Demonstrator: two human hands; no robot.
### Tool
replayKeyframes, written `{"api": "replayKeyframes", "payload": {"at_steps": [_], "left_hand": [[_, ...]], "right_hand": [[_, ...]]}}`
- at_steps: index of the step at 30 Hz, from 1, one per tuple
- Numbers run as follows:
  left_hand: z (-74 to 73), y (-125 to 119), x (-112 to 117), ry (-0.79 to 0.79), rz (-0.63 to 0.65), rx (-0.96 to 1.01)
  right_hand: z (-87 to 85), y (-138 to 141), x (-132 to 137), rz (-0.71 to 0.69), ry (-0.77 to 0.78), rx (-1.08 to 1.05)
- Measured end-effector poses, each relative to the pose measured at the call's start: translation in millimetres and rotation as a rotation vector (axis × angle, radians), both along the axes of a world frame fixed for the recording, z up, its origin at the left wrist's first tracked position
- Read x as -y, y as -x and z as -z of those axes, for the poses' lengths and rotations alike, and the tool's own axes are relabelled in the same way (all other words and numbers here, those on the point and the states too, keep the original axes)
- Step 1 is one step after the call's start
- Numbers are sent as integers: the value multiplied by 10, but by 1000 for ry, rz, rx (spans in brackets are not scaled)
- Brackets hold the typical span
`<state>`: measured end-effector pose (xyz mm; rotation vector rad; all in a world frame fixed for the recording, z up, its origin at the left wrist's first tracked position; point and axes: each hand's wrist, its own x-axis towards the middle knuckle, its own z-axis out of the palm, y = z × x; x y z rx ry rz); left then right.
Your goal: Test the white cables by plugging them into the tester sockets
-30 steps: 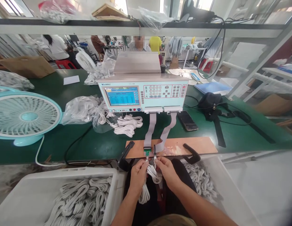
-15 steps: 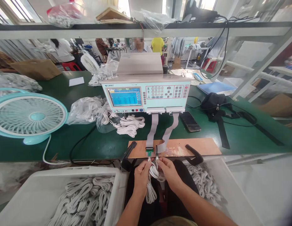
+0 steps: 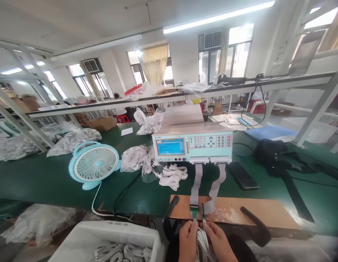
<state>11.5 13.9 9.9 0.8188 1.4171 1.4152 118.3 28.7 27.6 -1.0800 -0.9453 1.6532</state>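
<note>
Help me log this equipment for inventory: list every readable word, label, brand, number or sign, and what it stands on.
No text can be read clearly.
Benchtop instrument, top-edge markings: too small.
Its screen: lines too blurred.
Its keys: labels too small.

A: ok, hand count first?

B: Two: one left hand [image 3: 188,240], one right hand [image 3: 218,242]. The white cables [image 3: 202,238] they've got are too bunched up to count, sorry.

A: fair. And on the worktop [image 3: 59,193]?

B: One tester [image 3: 209,154], two grey ribbon cables [image 3: 196,183], one phone [image 3: 243,176], one brown board [image 3: 256,208], two black clamps [image 3: 171,217], one black bag [image 3: 269,154]. Two fans [image 3: 88,168] too.

A: bins?

B: I see one white bin [image 3: 83,240], but can't count the cable bundles [image 3: 111,251] inside lol.
</note>
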Motion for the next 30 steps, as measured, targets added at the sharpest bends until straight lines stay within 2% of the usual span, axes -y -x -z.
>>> {"api": "replayKeyframes", "payload": {"at_steps": [5, 10, 13, 16, 18, 21, 24, 26, 28, 30], "left_hand": [[-70, -18, 4, 21, 9, 2], [-70, -24, -19, -9, -23, -18], [-88, -66, 7, -23, -62, -21], [-140, -160, 118, -31, -16, 20], [-182, -218, 216, 15, 56, 113], [-241, -236, 333, 197, 116, 366], [-273, -195, 382, 299, 96, 630], [-271, -194, 384, 313, 94, 716], [-249, -244, 375, 331, 91, 721], [-219, -333, 369, 356, 80, 669]], "right_hand": [[37, 15, -23, -22, -23, -24], [139, 33, -43, 5, -40, -11], [149, 95, 21, 78, -39, 9], [98, 107, 160, 113, -50, 44], [56, -23, 240, 70, -52, 107], [28, -537, 286, -75, -82, 339], [27, -1225, 286, -233, -235, 821], [5, -1514, 313, -200, -276, 1122], [-50, -1532, 388, -222, -324, 1208], [-119, -1306, 489, -337, -394, 1083]]}}
